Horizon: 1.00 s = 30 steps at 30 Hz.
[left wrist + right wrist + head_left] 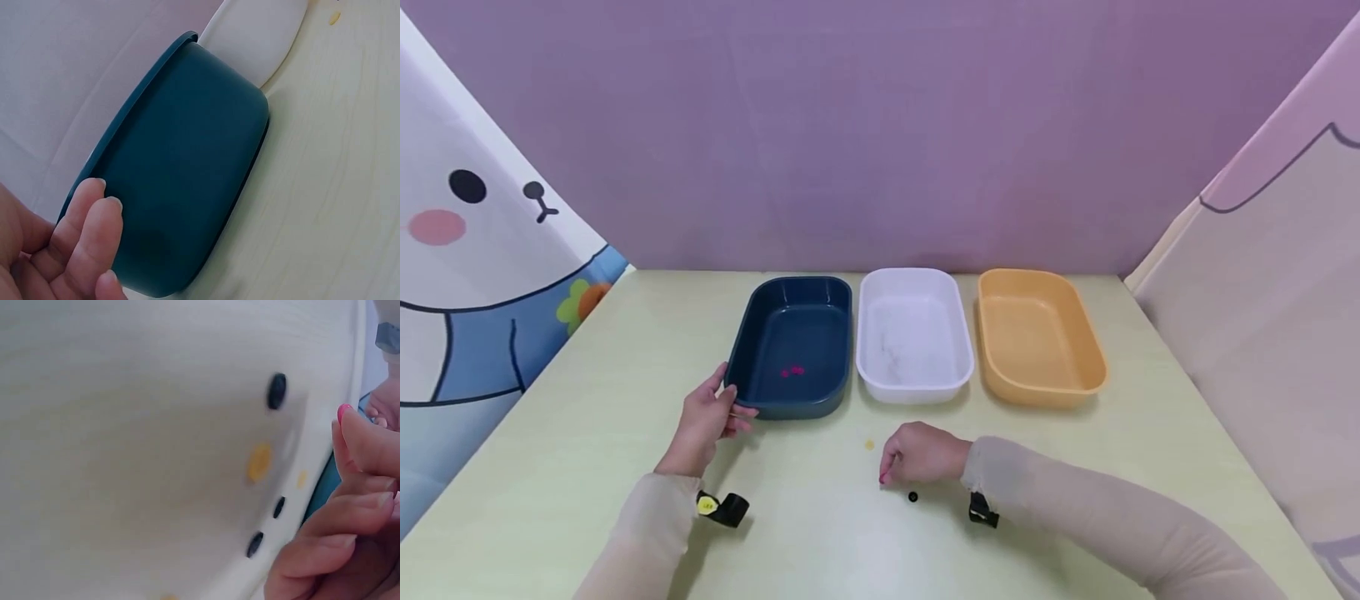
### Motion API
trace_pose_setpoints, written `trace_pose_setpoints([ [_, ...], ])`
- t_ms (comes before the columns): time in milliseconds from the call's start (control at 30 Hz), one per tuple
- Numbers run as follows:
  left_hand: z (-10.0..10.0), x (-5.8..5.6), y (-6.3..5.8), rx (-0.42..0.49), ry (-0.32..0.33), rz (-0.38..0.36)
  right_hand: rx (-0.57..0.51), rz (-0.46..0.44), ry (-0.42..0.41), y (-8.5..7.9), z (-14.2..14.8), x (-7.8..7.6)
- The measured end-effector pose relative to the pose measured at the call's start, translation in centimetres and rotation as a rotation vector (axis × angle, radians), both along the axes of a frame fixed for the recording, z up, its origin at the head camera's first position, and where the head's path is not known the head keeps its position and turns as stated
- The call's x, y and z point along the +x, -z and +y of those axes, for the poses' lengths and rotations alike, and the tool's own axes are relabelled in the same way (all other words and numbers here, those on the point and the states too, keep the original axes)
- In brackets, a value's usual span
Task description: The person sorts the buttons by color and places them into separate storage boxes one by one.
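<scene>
My left hand [703,421] holds the near-left rim of a dark blue tray [801,410], thumb at the rim and fingers against the outer wall. Several small pink buttons [797,370] lie on that tray's floor. Just above the table, my right hand [921,454] pinches a pink button [343,412] between thumb and fingertip. Beside this hand a black button [913,497] lies on the table, and a yellow button [869,445] sits nearer the trays. More black buttons [255,544] and yellow buttons [259,462] show in the right wrist view.
A white tray [916,388] stands right of the blue one, and an orange-yellow tray [1045,393] stands beyond it. All three line the back of the pale table [820,533]. A purple backdrop [880,133] rises behind, with printed cloth [475,275] at the left.
</scene>
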<state>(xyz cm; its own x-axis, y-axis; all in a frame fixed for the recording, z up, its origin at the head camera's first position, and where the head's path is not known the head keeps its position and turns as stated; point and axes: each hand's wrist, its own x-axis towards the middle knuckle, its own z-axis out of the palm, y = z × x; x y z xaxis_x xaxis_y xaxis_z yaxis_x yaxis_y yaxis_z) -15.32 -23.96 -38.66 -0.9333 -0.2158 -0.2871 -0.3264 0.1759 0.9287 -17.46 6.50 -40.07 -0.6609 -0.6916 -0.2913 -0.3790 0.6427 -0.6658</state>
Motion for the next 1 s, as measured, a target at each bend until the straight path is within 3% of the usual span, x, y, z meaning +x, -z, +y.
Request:
trace_pose_setpoints([
  [500, -0.3, 0.1, -0.3, -0.029, 0.022, 0.000, -0.093, 0.171, -0.031, -2.5, -0.7, -1.4],
  [1000, -0.1, 0.0, 0.0, -0.016, 0.025, -0.011, -0.051, 0.248, 0.054, -6.7, -2.6, -3.4],
])
